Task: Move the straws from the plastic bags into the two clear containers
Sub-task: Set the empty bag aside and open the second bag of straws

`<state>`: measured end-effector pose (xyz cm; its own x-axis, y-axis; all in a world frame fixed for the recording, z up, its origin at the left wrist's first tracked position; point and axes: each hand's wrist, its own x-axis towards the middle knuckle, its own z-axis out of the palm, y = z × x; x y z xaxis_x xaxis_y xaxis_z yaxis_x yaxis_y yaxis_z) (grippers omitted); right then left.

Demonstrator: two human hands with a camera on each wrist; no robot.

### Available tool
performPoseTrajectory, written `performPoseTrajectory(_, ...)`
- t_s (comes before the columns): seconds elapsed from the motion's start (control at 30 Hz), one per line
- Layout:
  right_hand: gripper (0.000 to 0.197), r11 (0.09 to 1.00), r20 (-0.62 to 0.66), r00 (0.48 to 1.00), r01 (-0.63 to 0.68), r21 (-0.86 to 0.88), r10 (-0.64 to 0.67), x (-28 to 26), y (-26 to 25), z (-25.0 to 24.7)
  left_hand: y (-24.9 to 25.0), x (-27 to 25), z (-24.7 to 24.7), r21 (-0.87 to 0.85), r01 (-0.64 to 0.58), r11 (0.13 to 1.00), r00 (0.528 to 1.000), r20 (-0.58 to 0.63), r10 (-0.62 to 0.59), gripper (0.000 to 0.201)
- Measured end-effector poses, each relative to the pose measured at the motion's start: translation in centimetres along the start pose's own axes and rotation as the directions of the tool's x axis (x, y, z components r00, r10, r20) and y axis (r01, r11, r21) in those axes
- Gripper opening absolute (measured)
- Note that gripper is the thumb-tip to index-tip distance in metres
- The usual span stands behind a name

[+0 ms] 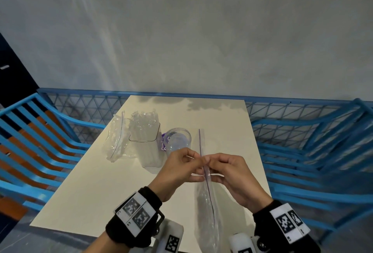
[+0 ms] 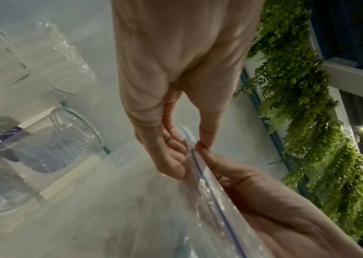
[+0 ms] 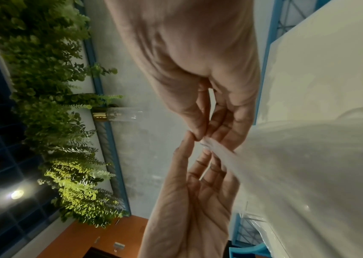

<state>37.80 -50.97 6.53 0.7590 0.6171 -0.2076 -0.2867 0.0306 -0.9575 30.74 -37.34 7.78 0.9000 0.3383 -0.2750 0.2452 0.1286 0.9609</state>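
Note:
Both hands meet over the table's near middle and pinch the top of a clear zip bag (image 1: 207, 208) on either side of its purple seal line (image 1: 201, 147). My left hand (image 1: 196, 167) holds the left lip and my right hand (image 1: 212, 167) the right lip, thumbs nearly touching. The bag hangs down towards me; its contents are hard to make out. The left wrist view shows the pinch on the seal (image 2: 207, 181) close up. Behind the hands stand a tall square clear container (image 1: 148, 147) holding several clear straws and a round clear container (image 1: 178, 138) with a purple label.
A crumpled clear zip bag (image 1: 116, 137) lies left of the square container. The cream table (image 1: 90, 192) is ringed by blue slatted chairs (image 1: 36, 131) and a blue mesh rail (image 1: 292, 115). A grey wall rises behind.

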Motion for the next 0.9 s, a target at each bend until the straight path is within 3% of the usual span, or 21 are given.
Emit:
performPoseTrajectory(0.17, 0.014, 0.998, -0.028, 0.999, 0.031, -0.061, -0.033, -0.3, -0.4, 0.4, 0.1, -0.3, 0.3, 0.031, -0.04, 0.999, 0.996, -0.073, 0.042, 0.024)
performPoseTrajectory(0.27, 0.008, 0.95, -0.135, 0.983, 0.077, -0.303, -0.123, -0.5, -0.2, 0.9, 0.3, -0.6, 0.4, 0.134, -0.084, 0.987, 0.993, -0.067, 0.094, 0.017)
performPoseTrajectory(0.33, 0.006, 0.769, -0.137, 0.944, 0.154, -0.62, -0.299, -0.7, 0.0, 1.4, 0.4, -0.9, 0.7, 0.317, -0.159, 0.935, 0.978, -0.079, 0.193, 0.013)
performPoseTrajectory(0.4, 0.011, 0.524, -0.085, 0.862, 0.223, -0.822, -0.5, -0.6, -0.1, 1.0, 0.1, -1.1, 0.5, 0.509, -0.24, 0.827, 0.933, -0.115, 0.341, 0.014)
performPoseTrajectory(0.43, 0.012, 0.451, -0.076, 0.821, 0.23, -0.862, -0.565, -0.5, -0.3, 0.4, 0.1, -1.1, 0.0, 0.551, -0.245, 0.798, 0.91, -0.154, 0.386, 0.013)
performPoseTrajectory(0.47, 0.012, 0.437, -0.089, 0.796, 0.232, -0.869, -0.598, -0.3, -0.6, -0.3, 0.2, -1.1, -0.5, 0.569, -0.24, 0.786, 0.892, -0.192, 0.41, 0.012)
performPoseTrajectory(0.53, 0.012, 0.488, -0.102, 0.831, 0.218, -0.845, -0.546, -0.3, -0.8, -1.2, 0.4, -1.0, -1.4, 0.559, -0.226, 0.798, 0.894, -0.207, 0.398, 0.008)
performPoseTrajectory(0.6, 0.034, 0.525, -0.04, 0.934, 0.164, -0.835, -0.354, -0.2, -0.4, -0.9, 0.6, -1.3, -1.3, 0.512, -0.241, 0.824, 0.925, -0.137, 0.356, 0.001)
performPoseTrajectory(0.67, 0.029, 0.543, 0.039, 0.973, 0.159, -0.825, -0.227, 0.0, 0.4, -0.4, 0.3, -1.6, -1.0, 0.563, -0.272, 0.781, 0.925, -0.072, 0.374, 0.009)
performPoseTrajectory(0.7, 0.02, 0.532, 0.049, 0.971, 0.17, -0.83, -0.234, 0.2, 0.5, -0.5, 0.3, -1.6, -1.2, 0.646, -0.287, 0.708, 0.912, -0.041, 0.408, 0.011)
performPoseTrajectory(0.8, 0.018, 0.495, 0.017, 0.948, 0.181, -0.85, -0.317, 0.6, -0.3, -1.2, 0.7, -1.4, -2.3, 0.882, -0.335, 0.332, 0.85, 0.131, 0.51, 0.018)
performPoseTrajectory(0.9, 0.02, 0.378, 0.174, 0.923, 0.305, -0.874, -0.342, 0.6, -1.1, -0.4, 1.2, -0.8, -2.0, 0.896, -0.443, -0.022, 0.767, 0.391, 0.509, 0.027)
